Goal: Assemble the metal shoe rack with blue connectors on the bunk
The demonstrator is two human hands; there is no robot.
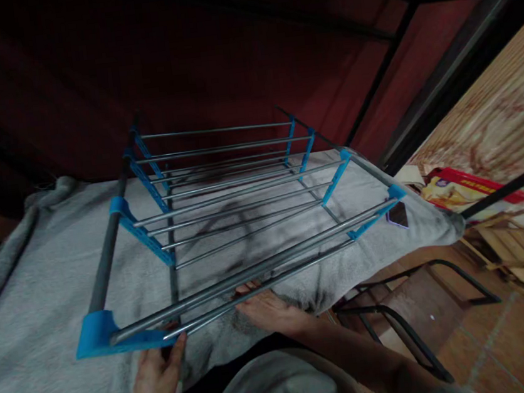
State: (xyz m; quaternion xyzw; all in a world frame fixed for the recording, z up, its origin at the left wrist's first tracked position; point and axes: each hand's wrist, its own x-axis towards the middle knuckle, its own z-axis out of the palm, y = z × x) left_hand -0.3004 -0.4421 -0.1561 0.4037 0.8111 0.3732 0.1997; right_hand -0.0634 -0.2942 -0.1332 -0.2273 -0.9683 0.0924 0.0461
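Observation:
A shoe rack (270, 266) of grey metal tubes and blue plastic brackets lies on its side on a grey cloth. My left hand (155, 379) is closed at its near left corner, thumb and fingers around the lower thin tube's end, where it meets the blue bracket (98, 332). Farther right, my right hand (265, 306) reaches to the same thin tube, its fingers curled at the tube and partly hidden by it. Several more tubes run across the frame behind, between blue brackets such as this one (335, 175).
Grey cloth (41, 297) covers the table. A phone (397, 214) lies beside the rack's right end. A red and yellow package (469, 185) is at the right. Below stand a black-framed chair (398, 313) and wooden slats (523, 245). A dark red panel (210, 70) rises behind.

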